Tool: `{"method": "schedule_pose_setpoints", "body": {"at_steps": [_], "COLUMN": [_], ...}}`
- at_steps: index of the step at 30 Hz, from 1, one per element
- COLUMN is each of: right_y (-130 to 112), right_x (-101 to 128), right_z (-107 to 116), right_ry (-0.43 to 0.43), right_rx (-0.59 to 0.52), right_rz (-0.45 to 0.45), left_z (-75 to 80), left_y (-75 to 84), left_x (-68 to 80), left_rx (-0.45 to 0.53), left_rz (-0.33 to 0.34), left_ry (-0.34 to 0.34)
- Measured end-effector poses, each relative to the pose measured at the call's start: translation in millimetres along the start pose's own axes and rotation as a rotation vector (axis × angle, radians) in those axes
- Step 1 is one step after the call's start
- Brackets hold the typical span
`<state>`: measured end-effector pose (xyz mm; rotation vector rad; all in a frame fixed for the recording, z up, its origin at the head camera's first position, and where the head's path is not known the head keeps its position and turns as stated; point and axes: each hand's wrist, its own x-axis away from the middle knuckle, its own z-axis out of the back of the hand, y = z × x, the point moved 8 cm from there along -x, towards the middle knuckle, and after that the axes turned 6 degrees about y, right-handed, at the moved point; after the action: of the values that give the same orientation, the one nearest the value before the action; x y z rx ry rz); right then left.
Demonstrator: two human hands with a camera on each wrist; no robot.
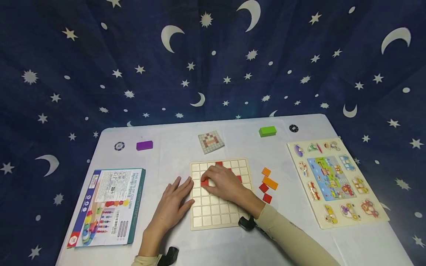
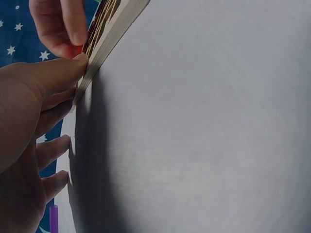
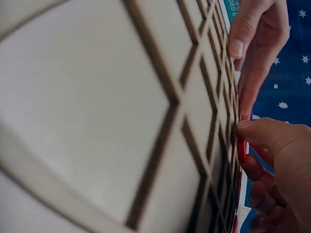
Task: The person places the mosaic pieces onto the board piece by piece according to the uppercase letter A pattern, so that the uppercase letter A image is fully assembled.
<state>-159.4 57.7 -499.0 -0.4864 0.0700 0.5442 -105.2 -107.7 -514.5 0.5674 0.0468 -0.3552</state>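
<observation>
A wooden grid board (image 1: 216,214) lies at the table's middle, with a few red blocks (image 1: 218,163) set in its upper squares. My right hand (image 1: 213,181) rests on the board and pinches a red block (image 1: 204,181) at a square near its left edge. In the right wrist view the thumb and curled fingers (image 3: 257,133) hold that red block (image 3: 241,150) against the grid (image 3: 121,97). My left hand (image 1: 183,190) lies flat on the table, its straight fingers (image 2: 58,73) pressed against the board's left edge (image 2: 104,39).
Loose orange (image 1: 270,183) and red (image 1: 267,198) blocks lie right of the board. A pattern card (image 1: 211,141), green block (image 1: 267,131) and purple block (image 1: 144,145) sit behind. A toy box (image 1: 108,207) lies left, a vehicle puzzle (image 1: 336,181) right.
</observation>
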Motion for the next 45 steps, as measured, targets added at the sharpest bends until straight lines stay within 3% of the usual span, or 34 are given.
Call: {"method": "schedule_pose_setpoints", "body": {"at_steps": [10, 14, 20, 24, 29, 35, 40, 45], "right_y": [-2.5, 3.5, 32.9, 57.9, 83.3, 100.5, 109.6, 109.3], "right_x": [2.4, 9.3, 40.1, 69.7, 109.6, 146.2, 160.3, 159.7], "right_z": [-1.5, 2.5, 22.9, 42.6, 63.3, 82.5, 90.4, 88.3], "right_ry": [0.003, -0.008, 0.091, 0.175, 0.226, 0.326, 0.404, 0.398], "right_rx": [0.039, 0.027, -0.123, -0.149, -0.115, -0.043, 0.042, 0.146], "right_rz": [0.033, 0.005, -0.086, -0.141, -0.21, -0.213, -0.241, -0.267], "left_z": [1.6, 0.8, -1.3, -1.5, -1.8, -1.2, 0.2, -1.1], "left_y": [0.2, 0.3, 0.3, 0.0, -0.2, -0.4, 0.3, 0.1], "left_x": [0.6, 0.0, -0.8, -1.9, -1.6, -1.4, -1.0, -1.3], "left_rx": [0.001, 0.002, 0.0, -0.005, -0.006, -0.006, -0.007, -0.004], "left_rz": [0.007, 0.002, 0.001, -0.002, -0.004, 0.002, 0.0, -0.002], "left_ry": [0.01, 0.004, 0.004, 0.008, 0.004, 0.0, 0.004, 0.003]}}
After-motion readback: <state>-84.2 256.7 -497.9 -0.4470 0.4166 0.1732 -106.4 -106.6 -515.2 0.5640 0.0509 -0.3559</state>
